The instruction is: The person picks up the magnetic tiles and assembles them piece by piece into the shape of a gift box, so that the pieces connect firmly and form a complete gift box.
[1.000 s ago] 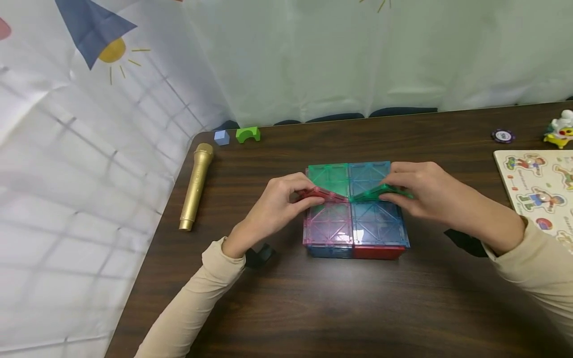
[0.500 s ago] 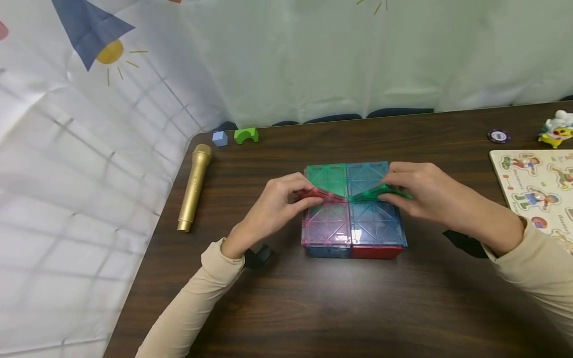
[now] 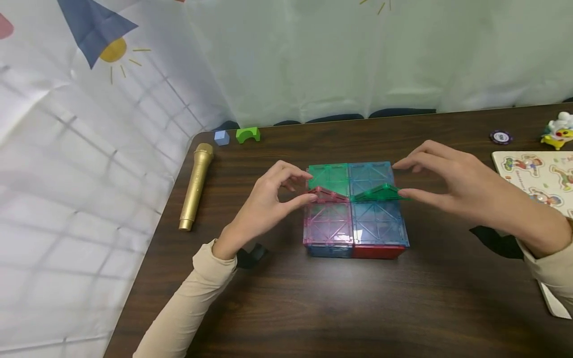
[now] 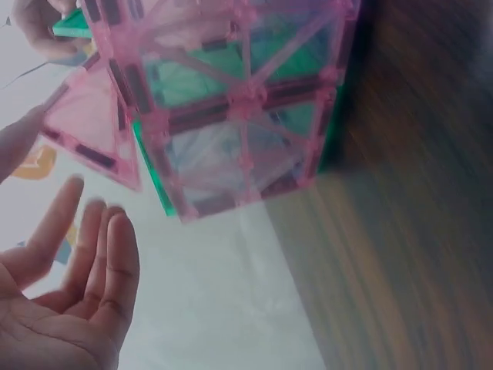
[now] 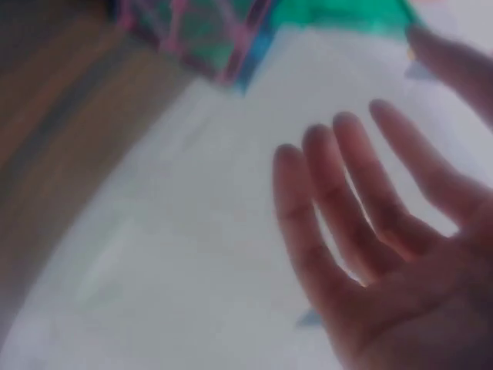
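I judge the main risk to lie in the two small triangular tiles standing on top of the tile box point(image 3: 355, 211): the red triangle point(image 3: 326, 194) and the green triangle point(image 3: 378, 193) rest on their long edges along the box's middle seam, tilted rather than flat, and neither is gripped. A brush from a fingertip, or a nudge to the box, could tip either one flat or slide it off the seam; I judge the join between such tiles to be light, so a knock to a top panel might also loosen the panels beneath.

The left hand point(image 3: 268, 201) is open, fingers loosely curved and holding nothing; in the head view its thumb tip lies just beside the red triangle's left corner, and I cannot tell whether it touches. The left wrist view shows the pink-framed side of the box and the triangle point(image 4: 96, 131) above the spread fingers point(image 4: 100, 254), apart from them.

The right hand point(image 3: 452, 181) is open as well, fingers extended over the box's right edge, thumb just beside the green triangle's right tip. The right wrist view, though blurred, shows straight fingers point(image 5: 347, 200) with the green tile point(image 5: 339, 14) well above them.

The box stands on the dark wooden table point(image 3: 340, 308), between both hands.
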Available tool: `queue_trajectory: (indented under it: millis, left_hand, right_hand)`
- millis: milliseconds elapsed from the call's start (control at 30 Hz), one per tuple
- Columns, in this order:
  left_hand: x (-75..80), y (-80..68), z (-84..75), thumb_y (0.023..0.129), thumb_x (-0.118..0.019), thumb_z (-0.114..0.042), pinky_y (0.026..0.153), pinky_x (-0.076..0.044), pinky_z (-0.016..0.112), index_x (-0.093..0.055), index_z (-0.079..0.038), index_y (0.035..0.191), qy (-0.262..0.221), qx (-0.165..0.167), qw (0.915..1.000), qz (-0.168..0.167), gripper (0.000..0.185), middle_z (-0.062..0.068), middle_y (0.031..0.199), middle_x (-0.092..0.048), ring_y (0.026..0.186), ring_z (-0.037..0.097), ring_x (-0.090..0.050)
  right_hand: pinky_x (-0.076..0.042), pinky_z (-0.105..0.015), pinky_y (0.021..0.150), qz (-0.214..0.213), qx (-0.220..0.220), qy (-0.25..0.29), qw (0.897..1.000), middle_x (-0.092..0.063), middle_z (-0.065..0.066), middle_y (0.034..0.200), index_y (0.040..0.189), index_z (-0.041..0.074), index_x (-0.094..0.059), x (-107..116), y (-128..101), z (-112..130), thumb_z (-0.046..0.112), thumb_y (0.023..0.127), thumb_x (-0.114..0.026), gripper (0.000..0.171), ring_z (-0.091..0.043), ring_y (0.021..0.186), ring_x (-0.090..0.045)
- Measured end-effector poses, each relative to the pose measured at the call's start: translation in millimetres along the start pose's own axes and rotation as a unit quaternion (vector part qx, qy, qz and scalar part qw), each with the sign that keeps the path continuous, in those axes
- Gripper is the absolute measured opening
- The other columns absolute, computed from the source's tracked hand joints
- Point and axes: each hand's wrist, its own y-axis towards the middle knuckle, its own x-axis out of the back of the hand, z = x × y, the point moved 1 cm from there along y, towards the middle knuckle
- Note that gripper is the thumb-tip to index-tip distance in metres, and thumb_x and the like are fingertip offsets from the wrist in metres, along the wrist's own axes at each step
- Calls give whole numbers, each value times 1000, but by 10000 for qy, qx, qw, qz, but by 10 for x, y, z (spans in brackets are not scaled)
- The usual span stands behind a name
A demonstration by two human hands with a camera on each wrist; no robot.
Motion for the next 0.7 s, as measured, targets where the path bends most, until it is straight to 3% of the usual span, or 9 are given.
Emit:
queue_trajectory:
  millis: [67,167,233,300,400,500,633,700]
  left_hand:
    - [26,-36,18,95,-80,-17,96,-55,36,-65,-4,131,-83,217,9997,9,42,5,129,-58,115,17,-59]
    - [36,-129,80,99,-73,-40,107,-51,43,-47,-8,152,-416,809,9952,348,67,7,145,-47,131,24,-53]
    - [23,-202,121,96,-72,-55,112,-47,48,-31,-12,162,-658,1247,9872,744,88,8,154,-39,138,29,-49]
    - [-12,-274,165,90,-73,-63,115,-43,52,-19,-15,166,-890,1630,9755,1179,105,8,160,-33,143,33,-47]
    - [-102,-354,199,85,-84,-55,117,-40,51,-12,-17,167,-1151,1869,9597,1755,116,8,164,-26,147,32,-44]
    - [-220,-399,205,81,-92,-38,118,-39,45,-14,-16,165,-1242,1855,9535,2027,117,9,164,-24,150,29,-39]
    - [-363,-418,194,79,-95,-22,118,-39,43,-15,-13,164,-1170,1751,9598,1856,116,11,160,-27,150,29,-35]
    - [-420,-425,192,78,-95,-21,119,-38,45,-16,-12,164,-1045,1696,9651,1699,117,11,159,-28,148,29,-37]
  right_hand:
    - [-51,-24,84,206,-421,-91,9989,-66,2,115,122,12,-73,54,-74,-32,5,71,-95,56,-19,98,-64]
    - [-55,-45,86,939,-1159,-123,9887,-63,-6,124,134,8,-67,84,-197,-104,16,80,-92,60,-28,107,-64]
    - [-54,-55,83,1455,-1495,-110,9779,-61,-11,128,141,4,-62,67,-288,-165,24,86,-89,64,-31,108,-65]
    - [-55,-56,83,1966,-1651,-133,9664,-59,-16,131,144,0,-58,15,-382,-226,33,89,-86,70,-33,109,-65]
    - [-56,-57,86,2468,-1652,30,9549,-58,-19,134,144,-3,-57,-129,-510,-247,44,88,-84,78,-35,112,-65]
    - [-50,-66,97,2879,-1686,448,9416,-50,-27,145,149,-6,-50,-310,-601,-186,53,87,-81,91,-48,128,-56]
    - [-36,-73,108,2963,-1861,1039,9310,-29,-33,161,158,-9,-32,-500,-641,-67,59,87,-79,109,-57,145,-32]
    - [-32,-74,110,2827,-1910,1171,9327,-23,-33,163,159,-10,-26,-561,-626,-14,60,87,-78,113,-56,148,-25]
